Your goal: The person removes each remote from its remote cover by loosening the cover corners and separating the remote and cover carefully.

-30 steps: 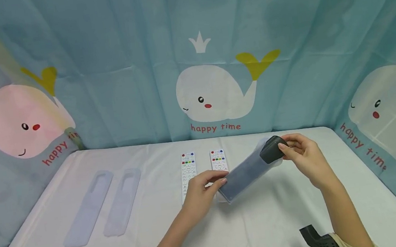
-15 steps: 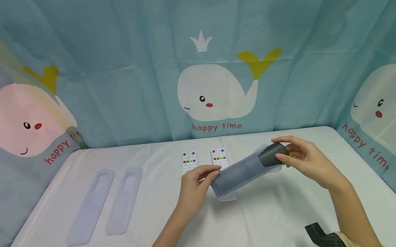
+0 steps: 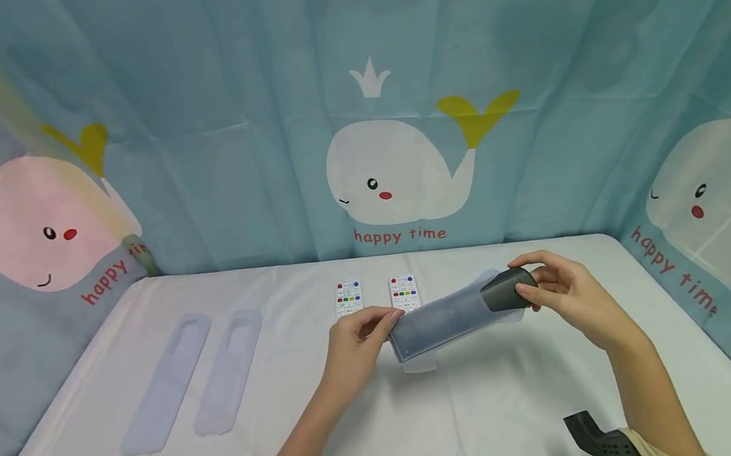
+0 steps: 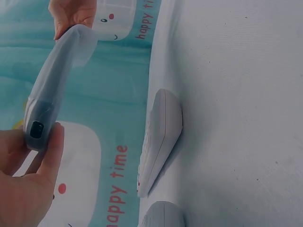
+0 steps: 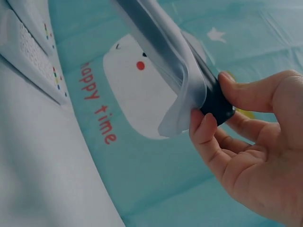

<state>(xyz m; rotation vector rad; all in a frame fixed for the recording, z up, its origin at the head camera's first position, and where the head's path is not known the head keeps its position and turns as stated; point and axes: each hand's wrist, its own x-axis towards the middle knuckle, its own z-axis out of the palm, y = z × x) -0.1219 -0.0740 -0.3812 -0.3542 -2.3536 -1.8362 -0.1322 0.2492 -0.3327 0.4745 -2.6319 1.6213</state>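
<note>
A black remote control (image 3: 505, 291) is partly inside a translucent cover (image 3: 442, 321), held tilted above the table. My left hand (image 3: 353, 347) pinches the covered end on the left; a small dark window shows there in the left wrist view. At the other end, my right hand (image 3: 576, 302) pinches the bare black end of the remote between thumb and fingers. In the right wrist view, a loose flap of the cover (image 5: 182, 116) hangs beside the remote's bare end. Below and behind lie two white remotes (image 3: 349, 298), partly hidden by my left hand and the cover.
Two flat translucent covers (image 3: 166, 385) lie side by side on the left of the white table (image 3: 76, 438). A blue curtain (image 3: 251, 189) printed with whales hangs around the back and sides.
The covered remote has swung closer to level. My left hand has shifted left and slightly up, and my right hand a little right. Both keep their hold.
</note>
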